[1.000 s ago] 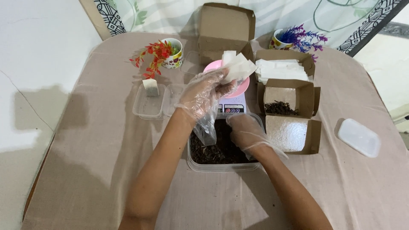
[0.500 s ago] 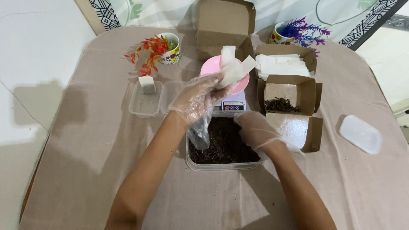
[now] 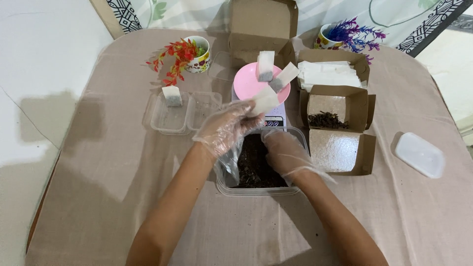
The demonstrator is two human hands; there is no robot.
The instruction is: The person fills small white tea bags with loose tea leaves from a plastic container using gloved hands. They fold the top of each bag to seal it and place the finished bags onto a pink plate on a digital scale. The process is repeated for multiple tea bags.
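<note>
Right hand (image 3: 286, 152), gloved, dips into the clear tub (image 3: 256, 187) of dark loose tea; its fingertips are hidden, grip indiscernible. Left hand (image 3: 229, 128), just beside, pinches a small white sachet (image 3: 263, 101).

Bare forearms, no sleeves, with loose, crinkled, clear plastic gloves over left hand (image 3: 227, 129) and right hand (image 3: 286, 153)
</note>
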